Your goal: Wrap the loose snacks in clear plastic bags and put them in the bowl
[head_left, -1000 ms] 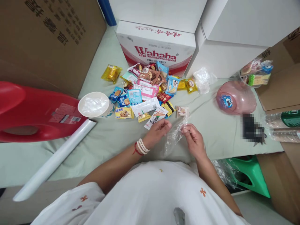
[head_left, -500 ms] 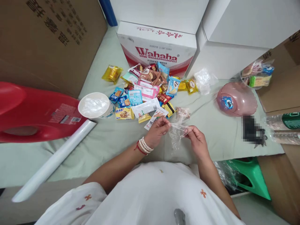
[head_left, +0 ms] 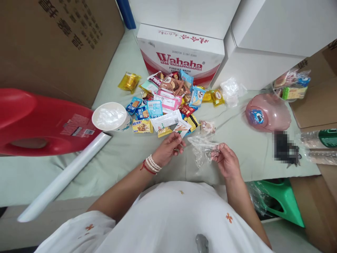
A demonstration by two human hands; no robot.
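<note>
While the right grip (head_left: 228, 161) is pinched shut at thumb and fingertips on the right end of a clear plastic bag (head_left: 200, 150), the left grip (head_left: 169, 149) is half-curled and loose, nothing visible in it; the bag hangs crumpled from the right grip, extending leftward into the space between the hands, its left corner near the left fingertips with a small gap showing; a beige packet (head_left: 207, 127) lies just past the bag's far edge, contact can't be told.

Left grip sits at the near edge of a heap of wrapped snacks (head_left: 168, 101), overlapping in view the lower end of a white stick-print packet (head_left: 181, 127); touching or just above, can't tell; yellow cookie packet (head_left: 142, 126) at the heap's near left corner; heap lies in front of the Wahaha carton (head_left: 181, 61).

Left of the heap: paper cup (head_left: 126, 124) with clear plastic inside, then white roll (head_left: 65, 177) and red jug (head_left: 52, 121); right of the heap: wad of clear plastic (head_left: 232, 91), then pink bowl (head_left: 275, 110); all on the pale green worktop (head_left: 242, 130); green stool (head_left: 293, 203) below its near right edge.
</note>
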